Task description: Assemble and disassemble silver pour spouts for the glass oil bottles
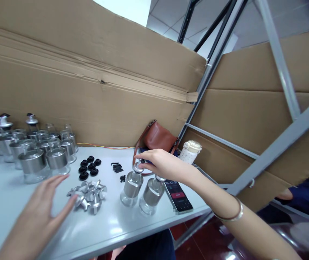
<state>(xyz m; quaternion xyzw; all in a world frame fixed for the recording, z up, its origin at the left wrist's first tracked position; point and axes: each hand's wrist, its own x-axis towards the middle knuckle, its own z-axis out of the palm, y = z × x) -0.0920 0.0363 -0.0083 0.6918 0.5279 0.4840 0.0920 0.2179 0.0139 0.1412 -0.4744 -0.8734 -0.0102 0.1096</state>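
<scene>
My right hand grips the metal pourer top of a glass bottle with a steel band, its fingers bent over the top. Beside it, below my wrist, stands a second such bottle, its upper part partly covered by my hand. My left hand is open and holds nothing, with thumb and fingers spread. It hovers over the table between a heap of loose silver pourer tops and the group of bottles at the left. The thumb tip is close to the heap; whether it touches cannot be seen.
Several banded bottles stand at the left, a few with pourer tops. Black stoppers and small black parts lie mid-table. A phone, brown bag and white tumbler are at the right. Cardboard walls and a metal frame border the table.
</scene>
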